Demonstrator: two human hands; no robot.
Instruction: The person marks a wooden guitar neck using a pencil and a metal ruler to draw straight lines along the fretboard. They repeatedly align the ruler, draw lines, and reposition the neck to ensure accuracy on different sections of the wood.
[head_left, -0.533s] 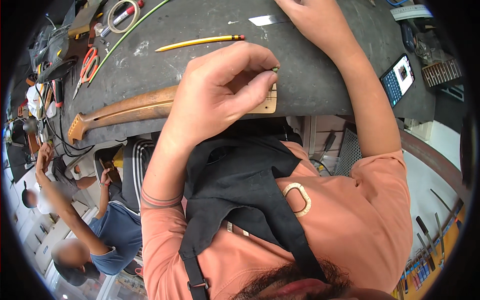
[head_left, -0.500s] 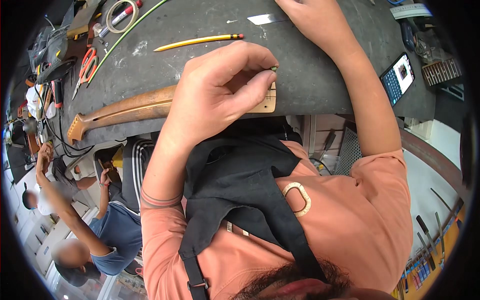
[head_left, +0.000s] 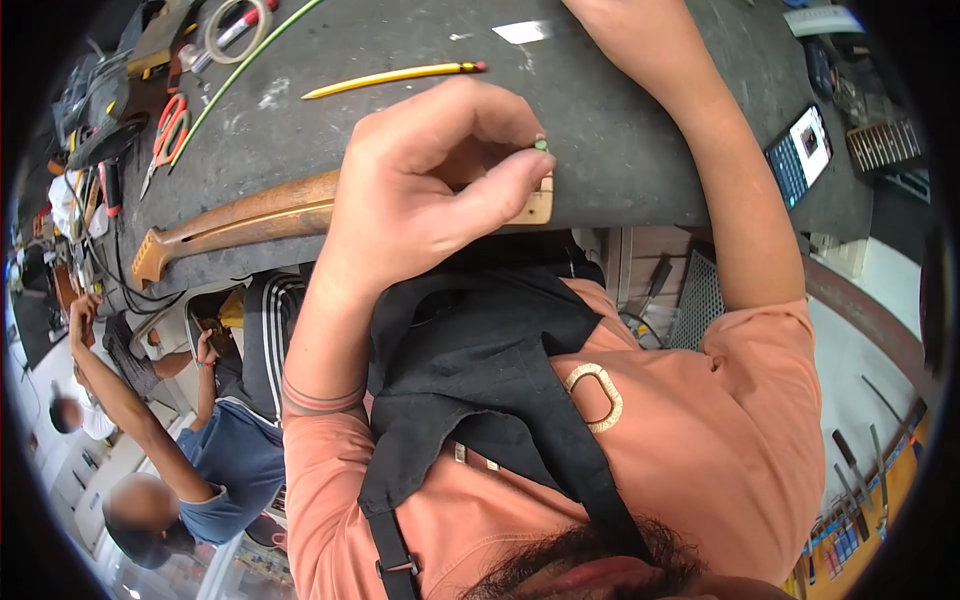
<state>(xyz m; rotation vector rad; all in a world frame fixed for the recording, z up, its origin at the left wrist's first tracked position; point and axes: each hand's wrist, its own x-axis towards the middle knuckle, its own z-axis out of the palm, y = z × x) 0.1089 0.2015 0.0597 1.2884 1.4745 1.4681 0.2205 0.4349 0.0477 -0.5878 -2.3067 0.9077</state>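
Observation:
Over the dark bench, my left hand [head_left: 410,190] is closed in a pinch, with thumb and index finger on a small green piece [head_left: 541,145]. Beneath this hand lies a wooden guitar neck [head_left: 250,212]. Its headstock end points left, a dark groove runs along it, and its squared heel [head_left: 540,207] shows right of my fingers. My right hand [head_left: 610,15] reaches past the top edge of the picture, so its fingers are out of sight. Close to it lies a flat white piece [head_left: 522,32]. A yellow pencil [head_left: 395,79] rests beyond my left hand.
Red-handled scissors [head_left: 167,140], a green rod [head_left: 240,75] and a tape roll [head_left: 238,30] lie on the left. To the right are a phone [head_left: 800,155] and a fretted board [head_left: 884,145]. Another person [head_left: 235,460] works at lower left.
My left hand has shifted slightly left, and more of the green piece shows at its fingertips. My right hand has moved up, further out of the picture.

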